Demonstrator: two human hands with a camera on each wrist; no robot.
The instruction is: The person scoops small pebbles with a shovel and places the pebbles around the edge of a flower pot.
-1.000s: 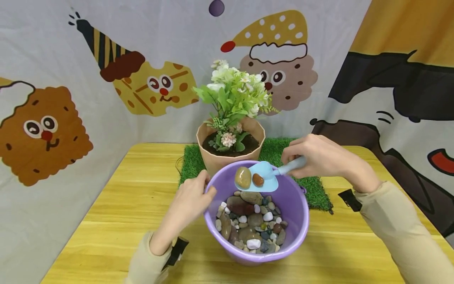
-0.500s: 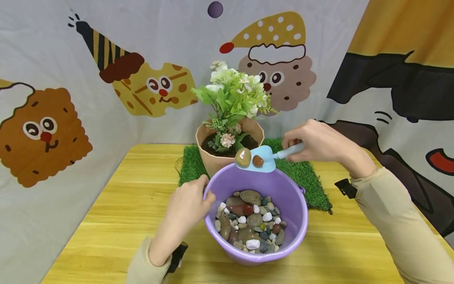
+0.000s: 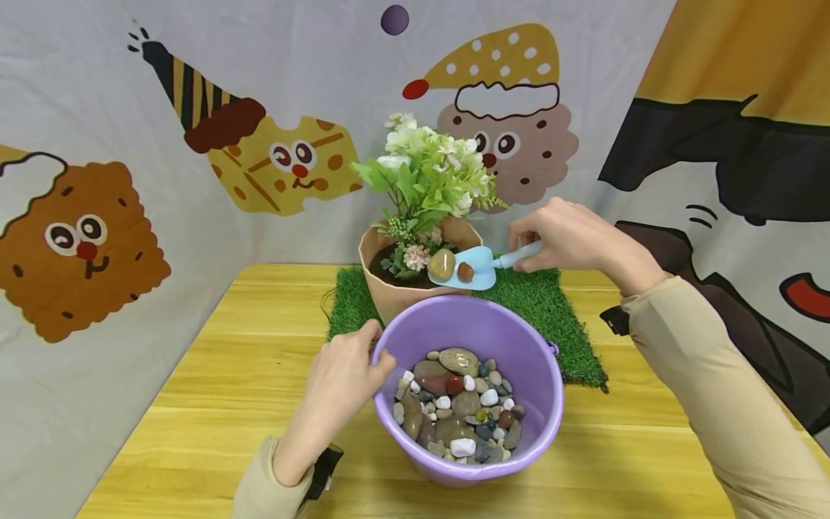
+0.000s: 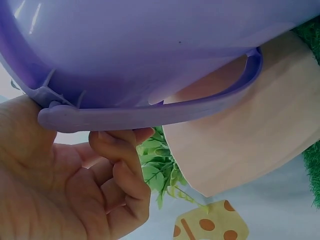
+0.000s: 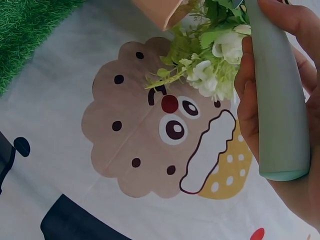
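My right hand (image 3: pixel 570 234) grips the grey-blue handle of a light blue toy shovel (image 3: pixel 481 265). On its blade lie a large tan stone (image 3: pixel 442 265) and a smaller reddish-brown stone (image 3: pixel 465 272). The blade overlaps the front rim of a peach flowerpot (image 3: pixel 392 292) in the head view. In the right wrist view the palm wraps the shovel handle (image 5: pixel 280 100). A purple bucket (image 3: pixel 519 346) with several wet stones in its bottom stands in front. My left hand (image 3: pixel 344 371) holds its left rim; the left wrist view shows curled fingers at the bucket's carrying handle (image 4: pixel 150 116).
White and pink flowers with green leaves (image 3: pixel 428 169) rise from dark soil in the pot. It stands on a green turf mat (image 3: pixel 538 295) on the yellow wooden table (image 3: pixel 214 404). A cartoon-printed cloth (image 3: pixel 311 43) hangs close behind.
My right hand has carried the shovel and both stones up and away from over the bucket to the flowerpot's rim. My left hand stays on the bucket.
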